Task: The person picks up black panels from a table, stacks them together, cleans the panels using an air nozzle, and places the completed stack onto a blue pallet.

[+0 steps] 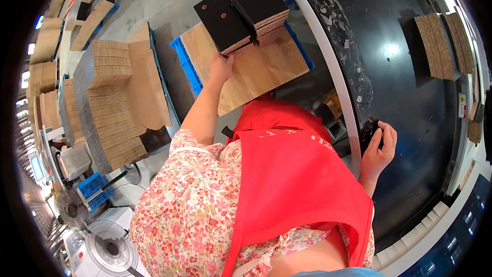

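Note:
My left hand (222, 67) is closed at the near corner of the shorter stack of black boards (218, 23), its fingertips at the board edges. How many boards it grips is hidden. Close behind and to the right rises a taller stack of black boards (256, 0) with round holes in the top face. Both stacks stand on a wooden sheet (256, 77) over a blue pallet (187, 66). On the right, my right hand (380, 149) rests with curled fingers at the rim of a black machine table (405, 102), against a dark patch or object I cannot make out.
Two upright stacks of brown boards (435, 46) stand on the machine table's far right. To my left are board stacks (110, 107) with brown sheeting, and fans (110, 246) at lower left. A pale rail (333, 56) edges the machine.

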Demonstrator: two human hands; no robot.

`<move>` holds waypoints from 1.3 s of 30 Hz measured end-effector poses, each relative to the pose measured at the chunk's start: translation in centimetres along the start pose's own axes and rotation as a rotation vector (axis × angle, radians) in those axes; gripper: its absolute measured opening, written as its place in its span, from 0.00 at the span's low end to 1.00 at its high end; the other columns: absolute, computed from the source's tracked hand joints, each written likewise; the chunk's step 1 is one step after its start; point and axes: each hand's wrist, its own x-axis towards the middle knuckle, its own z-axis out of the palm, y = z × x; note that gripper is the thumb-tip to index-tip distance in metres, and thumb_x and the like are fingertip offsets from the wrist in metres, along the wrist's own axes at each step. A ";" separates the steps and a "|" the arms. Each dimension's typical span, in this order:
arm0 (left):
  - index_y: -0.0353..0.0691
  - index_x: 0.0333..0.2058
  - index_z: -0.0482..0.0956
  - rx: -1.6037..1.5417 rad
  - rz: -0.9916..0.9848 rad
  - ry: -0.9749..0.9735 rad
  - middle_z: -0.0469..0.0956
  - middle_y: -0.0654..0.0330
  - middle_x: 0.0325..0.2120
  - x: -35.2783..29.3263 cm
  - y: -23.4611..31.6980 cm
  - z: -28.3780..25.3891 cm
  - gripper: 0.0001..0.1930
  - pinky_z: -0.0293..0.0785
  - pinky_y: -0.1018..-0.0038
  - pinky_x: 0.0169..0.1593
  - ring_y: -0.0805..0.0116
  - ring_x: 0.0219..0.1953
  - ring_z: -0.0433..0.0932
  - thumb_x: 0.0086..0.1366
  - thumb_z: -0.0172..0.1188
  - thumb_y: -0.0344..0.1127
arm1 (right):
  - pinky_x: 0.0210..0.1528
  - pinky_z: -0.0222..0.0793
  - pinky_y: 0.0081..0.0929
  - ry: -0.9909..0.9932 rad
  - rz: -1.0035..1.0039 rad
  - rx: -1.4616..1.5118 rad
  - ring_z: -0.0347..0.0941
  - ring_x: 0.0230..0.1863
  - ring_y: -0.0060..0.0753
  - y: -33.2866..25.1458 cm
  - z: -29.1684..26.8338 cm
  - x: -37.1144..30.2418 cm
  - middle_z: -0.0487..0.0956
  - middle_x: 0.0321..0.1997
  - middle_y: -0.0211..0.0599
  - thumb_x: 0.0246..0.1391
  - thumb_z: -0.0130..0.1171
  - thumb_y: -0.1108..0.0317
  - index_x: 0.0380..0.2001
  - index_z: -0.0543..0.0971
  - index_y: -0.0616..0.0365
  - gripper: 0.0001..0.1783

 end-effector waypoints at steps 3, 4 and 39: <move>0.30 0.49 0.72 0.001 -0.086 -0.027 0.82 0.46 0.39 -0.2 1.1 -0.7 0.21 0.76 0.65 0.45 0.53 0.41 0.82 0.61 0.65 0.35 | 0.40 0.70 0.23 -0.012 -0.008 -0.009 0.73 0.36 0.29 0.0 -0.1 0.1 0.79 0.45 0.40 0.61 0.55 0.81 0.46 0.78 0.70 0.11; 0.30 0.48 0.72 -0.013 -0.142 -0.050 0.83 0.47 0.39 -0.5 3.4 -1.3 0.21 0.76 0.66 0.44 0.56 0.41 0.82 0.61 0.66 0.35 | 0.40 0.70 0.22 -0.011 -0.004 -0.016 0.73 0.36 0.28 0.0 -0.1 0.0 0.79 0.45 0.40 0.61 0.55 0.81 0.46 0.78 0.70 0.11; 0.48 0.69 0.61 -0.957 -0.571 -0.207 0.64 0.62 0.67 5.8 7.0 -4.4 0.45 0.55 0.59 0.70 0.61 0.68 0.61 0.66 0.33 0.77 | 0.38 0.71 0.24 -0.010 0.025 -0.016 0.75 0.40 0.33 0.2 -0.1 -0.2 0.79 0.44 0.42 0.60 0.55 0.80 0.44 0.78 0.69 0.09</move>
